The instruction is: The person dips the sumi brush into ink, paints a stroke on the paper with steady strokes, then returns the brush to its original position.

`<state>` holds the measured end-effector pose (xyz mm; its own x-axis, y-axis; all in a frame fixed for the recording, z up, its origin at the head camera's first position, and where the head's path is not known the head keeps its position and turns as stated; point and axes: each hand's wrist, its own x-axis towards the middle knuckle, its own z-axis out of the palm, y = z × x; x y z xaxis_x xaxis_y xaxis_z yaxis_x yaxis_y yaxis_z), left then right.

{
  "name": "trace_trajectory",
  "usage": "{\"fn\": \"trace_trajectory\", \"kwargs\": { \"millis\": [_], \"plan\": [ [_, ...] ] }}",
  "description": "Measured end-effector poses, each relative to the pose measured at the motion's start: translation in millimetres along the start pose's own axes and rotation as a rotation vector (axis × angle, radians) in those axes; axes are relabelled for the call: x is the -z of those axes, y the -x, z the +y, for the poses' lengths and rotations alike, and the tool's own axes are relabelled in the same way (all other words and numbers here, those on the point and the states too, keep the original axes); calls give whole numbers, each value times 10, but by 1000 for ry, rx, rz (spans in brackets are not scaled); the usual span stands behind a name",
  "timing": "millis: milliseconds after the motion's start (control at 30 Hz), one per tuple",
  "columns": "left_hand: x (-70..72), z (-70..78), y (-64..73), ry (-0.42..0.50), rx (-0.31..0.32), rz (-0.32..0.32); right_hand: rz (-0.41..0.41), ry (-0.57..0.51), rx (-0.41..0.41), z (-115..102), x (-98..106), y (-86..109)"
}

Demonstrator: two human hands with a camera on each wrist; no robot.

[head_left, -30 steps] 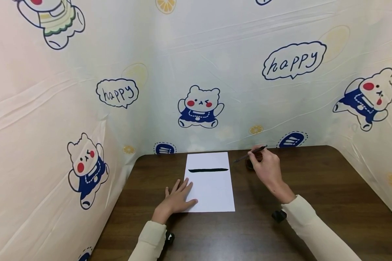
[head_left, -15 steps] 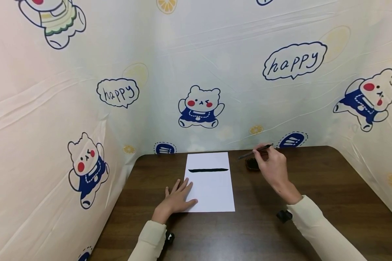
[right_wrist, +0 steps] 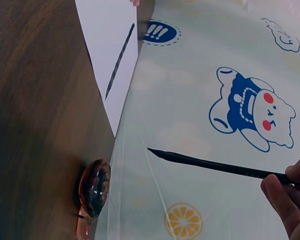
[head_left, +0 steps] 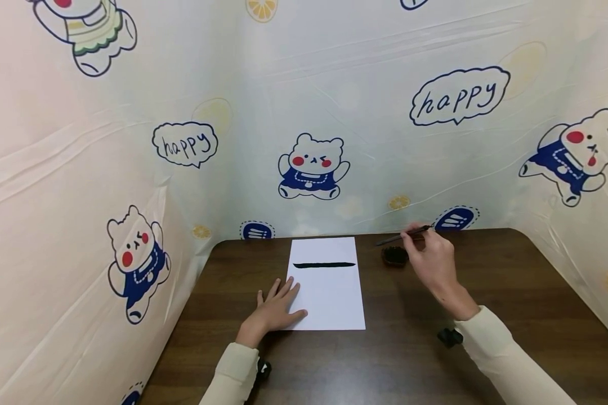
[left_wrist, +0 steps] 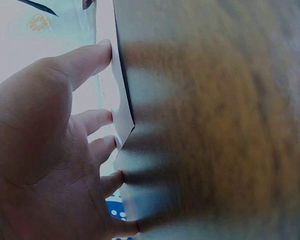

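Note:
My right hand (head_left: 432, 260) pinches a slim dark writing brush (right_wrist: 215, 165) above the table, its pointed black tip toward the left. Below the brush and just left of that hand sits a small ink dish (head_left: 395, 257) with dark contents; it looks reddish brown and glossy in the right wrist view. A white paper sheet (head_left: 329, 304) lies in front of me, bearing one thick black horizontal stroke (head_left: 324, 265) across its upper part. With fingers spread, my left hand (head_left: 271, 315) rests at the sheet's left edge, some fingertips on paper and others on the wood.
The dark wooden table (head_left: 324, 365) has rounded far corners. Behind it and along both sides hangs a pale cloth (head_left: 365, 169) printed with bears, orange slices and "happy" bubbles. Both wrists wear a small black device under cream sleeves.
My right hand has drifted right with the brush, away from the paper, so more of the ink dish shows. The left hand and the sheet have stayed in place.

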<state>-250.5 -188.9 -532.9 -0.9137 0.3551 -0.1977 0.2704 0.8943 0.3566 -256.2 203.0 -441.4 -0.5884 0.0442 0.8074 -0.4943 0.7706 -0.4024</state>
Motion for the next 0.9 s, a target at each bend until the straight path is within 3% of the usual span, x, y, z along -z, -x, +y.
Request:
{"fn": "trace_trajectory", "kwargs": {
  "millis": [900],
  "plan": [
    [-26, -12, 0, 0, 3, 12, 23, 66, 28, 174, 230, -2]
  ]
}}
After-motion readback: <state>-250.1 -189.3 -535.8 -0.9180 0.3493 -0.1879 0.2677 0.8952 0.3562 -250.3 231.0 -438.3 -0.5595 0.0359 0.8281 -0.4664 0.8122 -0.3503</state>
